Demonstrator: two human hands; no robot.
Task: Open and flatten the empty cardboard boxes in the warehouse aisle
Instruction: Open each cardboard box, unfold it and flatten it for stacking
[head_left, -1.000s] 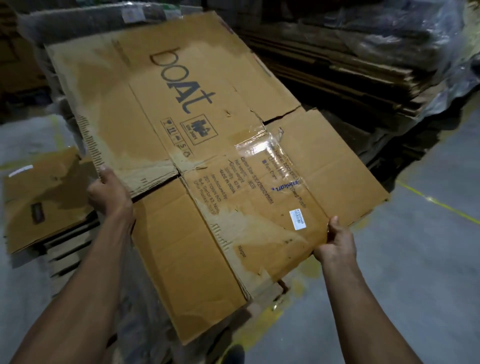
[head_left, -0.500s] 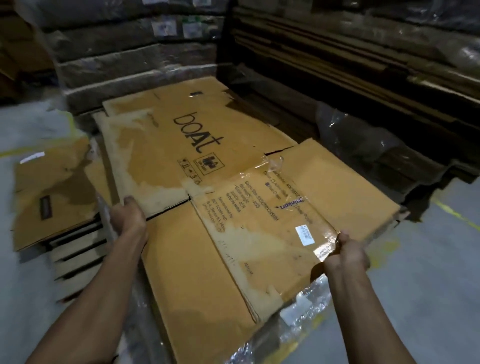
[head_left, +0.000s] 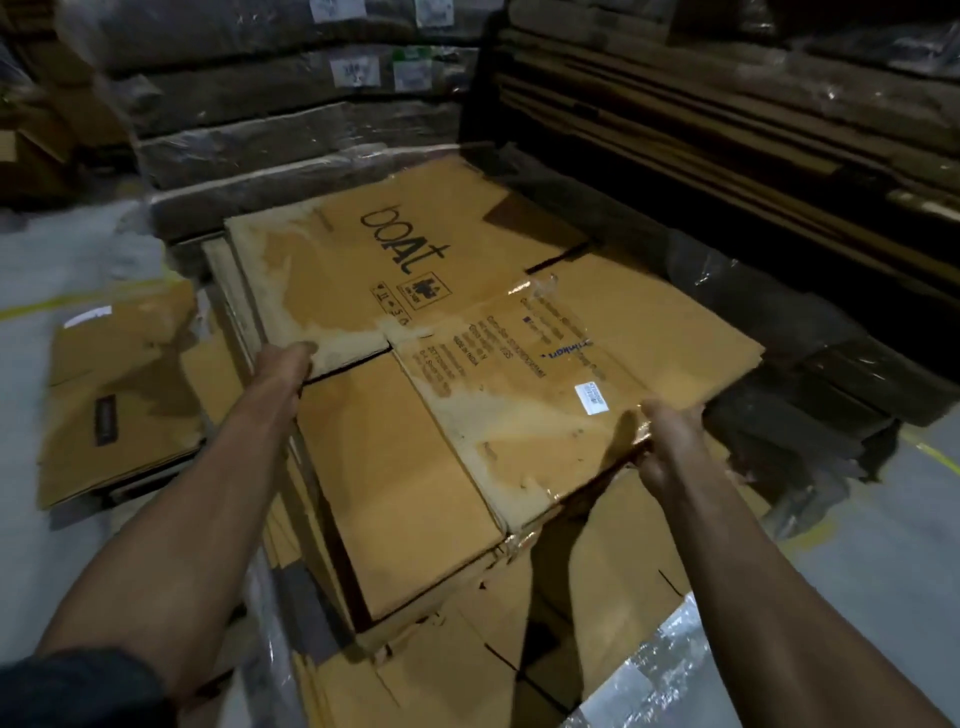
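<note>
Both of my hands are on the flattened cardboard box (head_left: 467, 332), which lies printed side up on top of the stack of flattened cartons (head_left: 447, 649) in front of me. It carries the word "boat" in dark letters, a patch of clear tape (head_left: 550, 306) near its middle and a small white label (head_left: 592, 398) toward its near right corner. My left hand (head_left: 283, 364) grips the near left edge of the box, fingers curled over the corner of one flap where it meets the next flap. My right hand (head_left: 662, 441) pinches the near right edge, thumb on top just below the white label, the other fingers tucked underneath where I cannot see them. That right edge sits lifted a little above the stack, casting a dark shadow onto the sheets beneath, while the far edge rests down on the pile.

Clear plastic wrap (head_left: 654, 670) glints at the near right corner of the stack. Off its left edge, another flattened carton (head_left: 124, 395) lies lower down, near a yellow floor line (head_left: 62, 304) on the grey floor (head_left: 52, 260). Beyond the far edge stand wrapped bundles of cardboard (head_left: 291, 130) with small labels (head_left: 356, 70), and to the right rise dark layered piles of sheets (head_left: 727, 130).
</note>
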